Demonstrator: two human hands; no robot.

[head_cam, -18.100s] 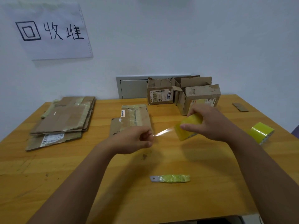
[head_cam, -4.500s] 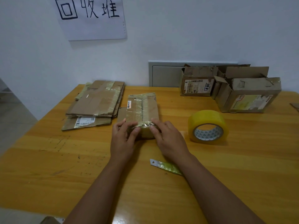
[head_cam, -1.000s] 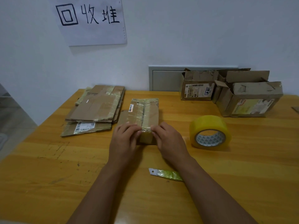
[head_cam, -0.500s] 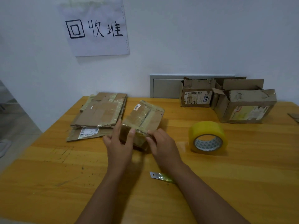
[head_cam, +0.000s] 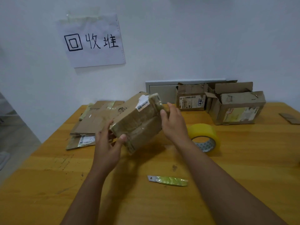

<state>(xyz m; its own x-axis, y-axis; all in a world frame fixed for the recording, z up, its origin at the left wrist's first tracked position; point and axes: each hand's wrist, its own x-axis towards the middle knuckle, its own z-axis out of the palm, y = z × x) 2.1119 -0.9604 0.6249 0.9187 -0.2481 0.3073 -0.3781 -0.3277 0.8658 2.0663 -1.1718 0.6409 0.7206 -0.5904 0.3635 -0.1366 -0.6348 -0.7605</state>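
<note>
We hold the box (head_cam: pixel 138 120) up in the air, just left of the roll (head_cam: pixel 204 135) of yellow tape. It is squashed flat and tilted, with its far end higher than its near end. Shiny tape goes all around it, and a white sticker sits near its top.

Our hands are apart, one at each end, and both grip the box. The left hand (head_cam: pixel 108 146) holds the low near corner, with the thumb on the front and the fingers behind. The right hand (head_cam: pixel 174 125) holds the high side, with the fingers curled over the edge.

The roll stands on the counter (head_cam: pixel 243 168), partly hidden by our right arm. Far left of the roll lies a pile (head_cam: pixel 95 122) of flat cardboard. A paper sign (head_cam: pixel 92 41) hangs on the wall above that pile. Behind the roll stand two open boxes (head_cam: pixel 238 108), not squashed. In front of the roll lies a small blade (head_cam: pixel 168 181) wrapped in green tape.

We think the taping of this box is done, since the tape looks smooth and no loose end shows. What seems left is to lay it on the pile. After that, the two open boxes look like they need to be squashed and taped too, so we guess a good part of the work is not done yet.
</note>
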